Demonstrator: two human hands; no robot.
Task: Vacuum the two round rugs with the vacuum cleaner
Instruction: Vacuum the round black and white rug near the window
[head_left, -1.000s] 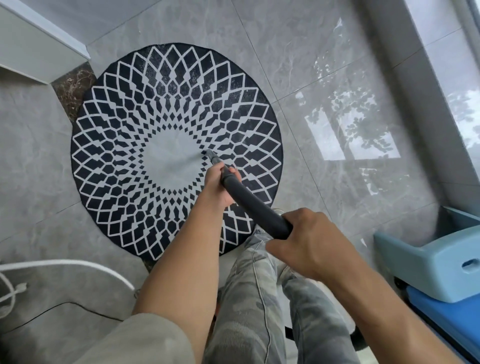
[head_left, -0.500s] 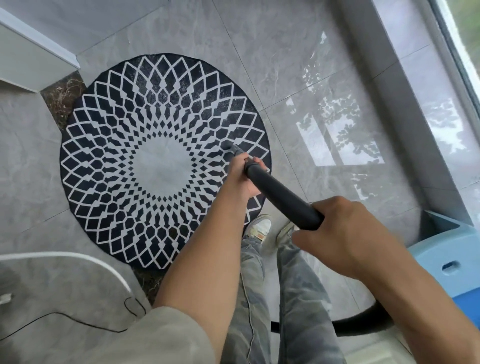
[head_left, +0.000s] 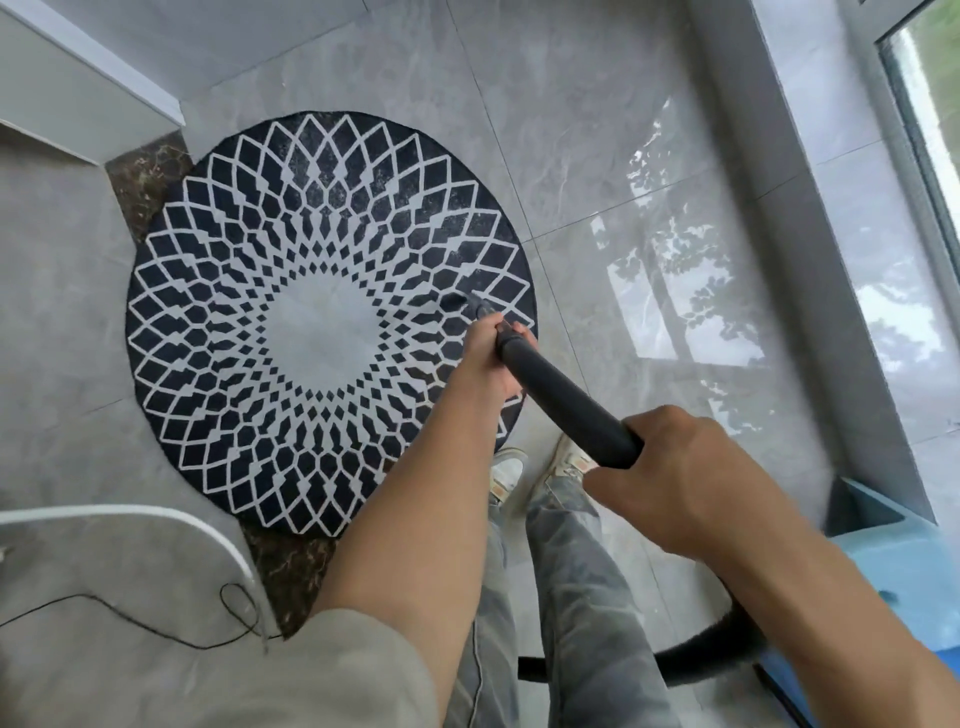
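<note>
Floor: large glossy grey marble-look tiles with thin joints; reflections of a window frame and foliage lie on the right-hand tiles.
Inlay strip: dark brown stone, running diagonally under the rug's left edge and showing again below it.
Round rug: dark navy with a white lattice of diamonds radiating from a plain pale centre; lies flat on the floor, left of centre in the view, just ahead of the person's shoes.
Vacuum wand: black tube, slanting down from lower right to the rug; its nozzle rests on the rug's right side, between the pale centre and the rim.
Left hand: fingers curled round the wand's lower end, just behind the nozzle.
Right hand: seen from the back; wrapped round the wand's upper end, fingers closed about it, their tips hidden.
Hose: black, curving behind the legs at lower right.
Vacuum body: light blue, at the right edge, partly out of view.
Ledge: grey, along the right, beneath a window showing greenery.
White panel: upper left corner.
White cable: arcing across the lower left floor; a thin black cord loops below it.
</note>
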